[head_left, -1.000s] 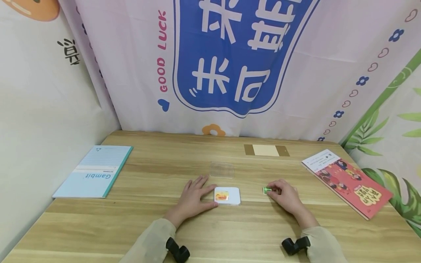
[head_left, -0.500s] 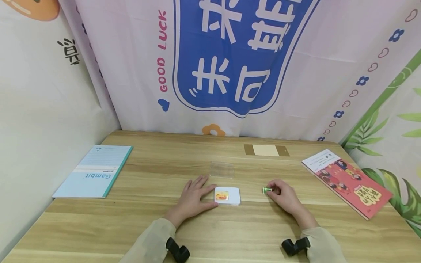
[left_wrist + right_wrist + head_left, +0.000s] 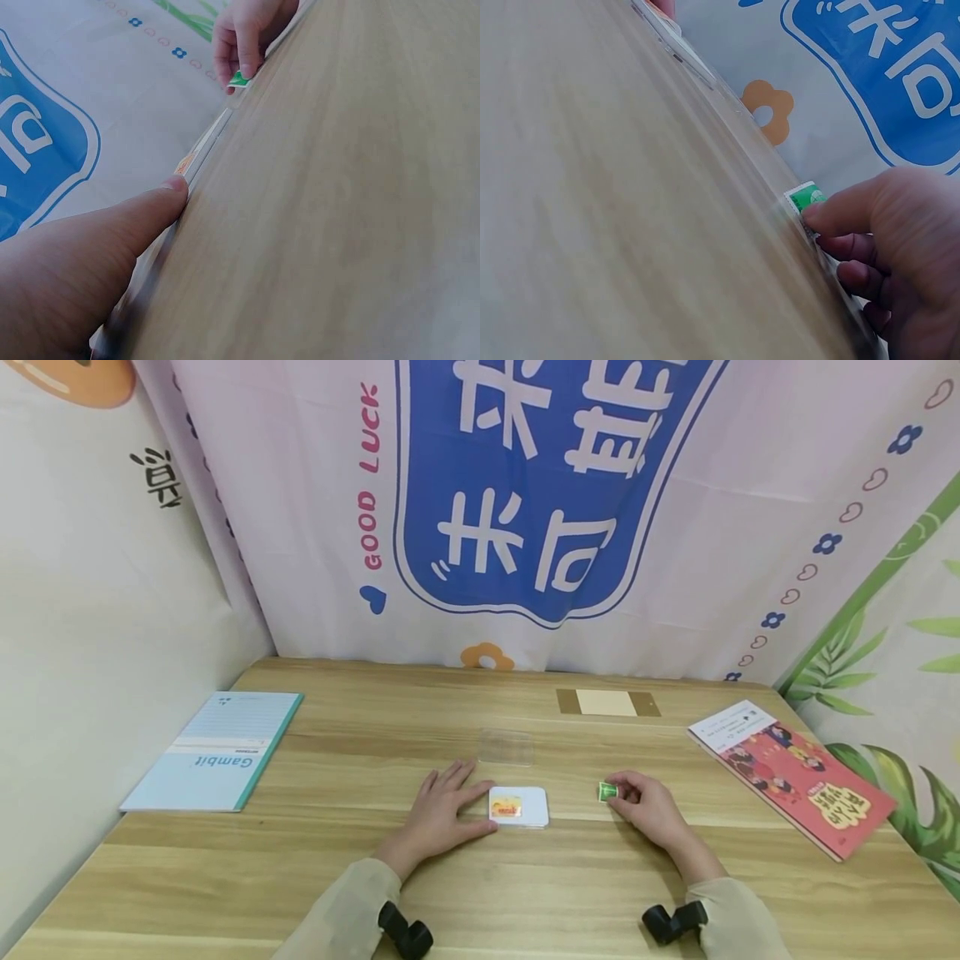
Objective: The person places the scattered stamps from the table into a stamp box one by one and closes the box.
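Observation:
My right hand point(image 3: 651, 810) pinches a small green stamp point(image 3: 607, 792) with a white perforated edge between thumb and fingers, close over the table. In the right wrist view the stamp point(image 3: 807, 196) shows its green face beyond the thumb tip. My left hand point(image 3: 442, 817) lies spread on the table, thumb and index fingertips at the left corners of a white rounded card point(image 3: 536, 807). On the card's left part is a small orange-yellow stamp-like piece point(image 3: 506, 807). In the left wrist view the thumb tip touches the card's edge point(image 3: 202, 154).
A clear plastic rectangle point(image 3: 506, 747) lies behind the card. Further back is a cream strip with brown ends point(image 3: 606, 702). A light blue notebook point(image 3: 206, 752) lies at left, a red booklet point(image 3: 802, 785) at right. Printed cloth point(image 3: 300, 527) hangs behind the table.
The right hand has tilted the green stamp, so more of its green face shows, and has shifted slightly left. The left hand and the card stay in place.

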Demonstrator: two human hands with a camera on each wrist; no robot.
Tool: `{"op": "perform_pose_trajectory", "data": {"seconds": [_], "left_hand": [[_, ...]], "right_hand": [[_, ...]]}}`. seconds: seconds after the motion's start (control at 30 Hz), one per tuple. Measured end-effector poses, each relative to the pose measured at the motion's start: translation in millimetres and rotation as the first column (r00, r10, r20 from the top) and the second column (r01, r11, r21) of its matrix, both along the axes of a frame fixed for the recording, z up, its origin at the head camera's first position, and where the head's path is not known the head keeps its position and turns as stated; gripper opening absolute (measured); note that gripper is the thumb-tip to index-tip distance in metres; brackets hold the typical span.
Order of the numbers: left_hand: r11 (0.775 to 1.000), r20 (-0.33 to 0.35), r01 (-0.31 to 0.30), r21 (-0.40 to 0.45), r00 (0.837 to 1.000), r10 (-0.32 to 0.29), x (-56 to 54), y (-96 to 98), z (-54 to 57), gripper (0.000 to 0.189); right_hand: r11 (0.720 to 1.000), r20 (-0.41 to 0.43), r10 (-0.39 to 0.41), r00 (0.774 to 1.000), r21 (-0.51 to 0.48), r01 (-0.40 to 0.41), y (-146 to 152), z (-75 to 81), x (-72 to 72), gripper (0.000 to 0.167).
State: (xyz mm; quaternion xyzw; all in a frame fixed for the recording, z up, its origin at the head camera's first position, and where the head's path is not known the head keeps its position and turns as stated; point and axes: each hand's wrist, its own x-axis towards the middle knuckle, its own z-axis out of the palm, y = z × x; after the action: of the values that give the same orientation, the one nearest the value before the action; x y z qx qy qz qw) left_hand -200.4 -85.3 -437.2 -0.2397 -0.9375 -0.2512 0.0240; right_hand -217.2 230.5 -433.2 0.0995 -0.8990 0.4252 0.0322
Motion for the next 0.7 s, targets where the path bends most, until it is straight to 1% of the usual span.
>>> {"op": "perform_pose_trajectory", "data": {"seconds": [0.1,0.33,0.5,0.6,0.7], "left_hand": [[1.000,0.001,-0.002,0.001,1.000,0.002,-0.3,0.0,0.2,0.062],[1.000,0.000,0.000,-0.003,1.000,0.000,-0.1,0.0,0.3,0.062],[1.000,-0.008,0.003,0.004,1.000,-0.003,0.1,-0.1,0.4,0.062],[1.000,-0.008,0.000,-0.004,1.000,0.000,-0.6,0.4,-0.1,0.062],[1.000,-0.003,-0.009,-0.013,1.000,0.008,-1.3,0.7,-0.9,0.063]], "right_hand": [[1.000,0.009,-0.011,1.000,-0.015,0.011,-0.5,0.4,0.1,0.021],[0.998,-0.004,-0.036,0.999,-0.048,0.036,-1.4,0.4,0.1,0.017],[0.994,0.015,-0.074,0.997,-0.082,0.075,-4.0,1.8,-0.5,0.015],[0.986,0.025,-0.097,0.995,-0.131,0.099,-9.1,5.3,-0.8,0.015],[0.975,0.026,-0.084,0.996,-0.205,0.088,-17.9,11.4,-1.3,0.016]]}}
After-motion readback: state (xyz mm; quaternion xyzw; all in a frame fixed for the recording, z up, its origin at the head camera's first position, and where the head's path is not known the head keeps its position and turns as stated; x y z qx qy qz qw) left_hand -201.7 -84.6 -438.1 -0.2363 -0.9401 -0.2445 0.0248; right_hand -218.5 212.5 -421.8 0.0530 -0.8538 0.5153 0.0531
